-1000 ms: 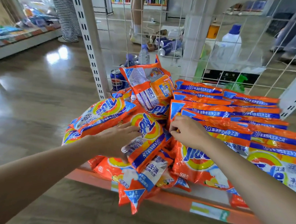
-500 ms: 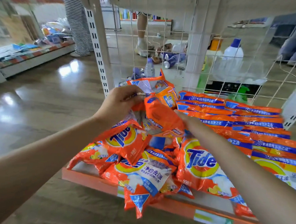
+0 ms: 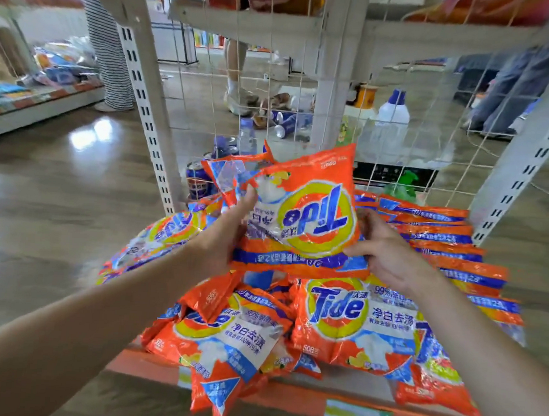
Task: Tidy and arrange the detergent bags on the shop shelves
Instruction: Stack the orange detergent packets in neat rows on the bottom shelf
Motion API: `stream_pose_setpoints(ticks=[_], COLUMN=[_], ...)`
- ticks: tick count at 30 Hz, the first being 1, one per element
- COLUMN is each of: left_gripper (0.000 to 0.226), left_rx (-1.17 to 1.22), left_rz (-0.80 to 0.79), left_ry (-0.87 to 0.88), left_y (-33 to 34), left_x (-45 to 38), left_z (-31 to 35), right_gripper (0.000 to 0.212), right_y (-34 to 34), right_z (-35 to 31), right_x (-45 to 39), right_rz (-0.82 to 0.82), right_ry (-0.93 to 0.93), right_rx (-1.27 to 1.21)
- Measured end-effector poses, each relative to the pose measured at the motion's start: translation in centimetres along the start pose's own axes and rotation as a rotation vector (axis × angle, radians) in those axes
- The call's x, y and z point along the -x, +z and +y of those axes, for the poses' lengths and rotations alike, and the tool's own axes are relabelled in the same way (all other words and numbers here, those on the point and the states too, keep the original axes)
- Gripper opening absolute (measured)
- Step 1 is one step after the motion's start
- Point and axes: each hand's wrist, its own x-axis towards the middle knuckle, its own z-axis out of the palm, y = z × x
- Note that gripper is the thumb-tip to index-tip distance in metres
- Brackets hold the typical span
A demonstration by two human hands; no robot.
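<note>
Left hand [image 3: 223, 237] and right hand [image 3: 389, 256] each pinch the inverted detergent bag [image 3: 305, 216] above the shelf [image 3: 290, 401] front edge, presumably for reorientation.

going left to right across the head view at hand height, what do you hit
slotted upright → left hand → held bag → right hand → stacked bags
</note>
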Motion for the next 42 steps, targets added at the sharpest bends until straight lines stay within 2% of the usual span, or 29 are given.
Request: stream_pose_setpoints(ticks=[1,3,4,5,8,10,11,13,14,15,17,19,20,22,23,24,25,26,28,30,33,35,37,39,40,41,42], left_gripper=[0.049,0.019,0.011,0.012,0.037,0.055,0.071,0.136,0.153,0.157,0.135,0.096,0.090,0.092,0.081,0.057,0.031,0.014,0.013,0.031,0.017,0.016,0.020,0.022,0.030,0.036,0.035], left_rx=[-0.042,-0.169,-0.258,-0.288,-0.299,-0.349,-0.405,-0.575,-0.625,-0.632,-0.455,-0.240,-0.190,-0.230,-0.264,-0.336,-0.420,-0.503,-0.589,-0.566,-0.436,-0.264,-0.059,0.109,0.166,0.200,0.198], left_rz=[-0.012,-0.005,-0.026,-0.069,-0.146,-0.244,-0.226,-0.168,-0.164,-0.144,-0.138,-0.197,-0.222,-0.255,-0.304,-0.334,-0.308,-0.247,-0.095,0.010,0.161,0.258,0.317,0.292,0.259,0.233,0.209], left_ry=[-0.024,0.036,0.102,0.150,0.232,0.185,0.091,-0.035,-0.013,0.032,0.096,0.144,0.157,0.154,0.101,0.048,0.015,0.021,0.125,0.203,0.326,0.410,0.439,0.401,0.373,0.344,0.320], left_y=[1.0,1.9,2.0,2.2,2.9,3.3,3.1,2.1,0.9,-0.1,0.2,0.0,-0.6,-0.9,-0.7,-0.1,0.7,1.5,2.2,2.1,1.9,2.4,2.7,3.0,2.9,2.9,2.6], left_x=[-0.5,-1.4,-2.1,-2.3,-2.7,-2.5,-2.7,-2.5,-3.1,-3.7,-2.9,-2.7,-2.7,-2.2,-1.9,-1.4,-0.9,-0.3,-0.1,-0.2,0.0,0.1,-0.2,-0.4,-0.7,-0.8,-0.8], left_z=[-0.9,-2.3,-2.6,-2.5,-1.7,-2.8,-3.4,-4.3,-4.3,-3.7,-1.6,0.3,1.2,1.6,1.5,1.1,0.5,0.0,-0.3,0.8,2.5,3.0,3.3,3.6,3.7,3.7,3.6], right_gripper=[0.052,0.042,0.031,0.026,0.037,0.044,0.044,0.033,0.030,0.027,0.023,0.034,0.040,0.033,0.027,0.022,0.018,0.018,0.037,0.040,0.029,0.051,0.068,0.069,0.071,0.068,0.054], right_y=[-0.5,-1.2,-1.6,-2.0,-2.5,-2.7,-2.9,-2.7,-2.4,-2.3,-1.9,-1.8,-1.3,0.1,0.8,1.6,2.1,2.4,2.1,1.3,0.2,-0.2,0.5,1.5,1.9,2.2,2.3], right_z=[0.4,0.7,0.8,1.0,1.3,1.2,1.1,0.4,0.0,-0.2,-1.2,-2.0,-2.2,-2.0,-1.6,-1.4,-1.2,-1.1,-1.3,-1.4,-1.3,-1.0,-0.4,0.1,0.2,0.2,0.1], right_x=[0.3,1.0,1.3,1.5,2.1,2.1,1.9,1.6,1.4,1.1,1.0,1.0,1.1,1.3,1.2,1.2,1.0,0.8,0.1,-0.4,-1.2,-1.5,-0.9,-0.3,-0.1,0.1,0.3], right_rz=[0.019,0.043,0.049,0.048,0.074,0.144,0.190,0.245,0.244,0.238,0.209,0.096,0.034,-0.114,-0.188,-0.237,-0.256,-0.239,-0.113,0.037,0.243,0.372,0.318,0.175,0.131,0.101,0.074], right_ry=[0.034,0.117,0.165,0.215,0.292,0.273,0.236,0.145,0.117,0.096,0.052,0.040,0.045,0.022,0.006,-0.008,-0.021,-0.050,-0.103,-0.113,-0.174,-0.129,0.023,0.139,0.160,0.147,0.114], right_rx=[-0.005,-0.107,-0.187,-0.254,-0.191,-0.146,-0.125,-0.037,0.008,0.049,0.129,0.263,0.339,0.438,0.476,0.516,0.560,0.618,0.676,0.561,0.460,0.394,0.198,-0.084,-0.211,-0.319,-0.389])
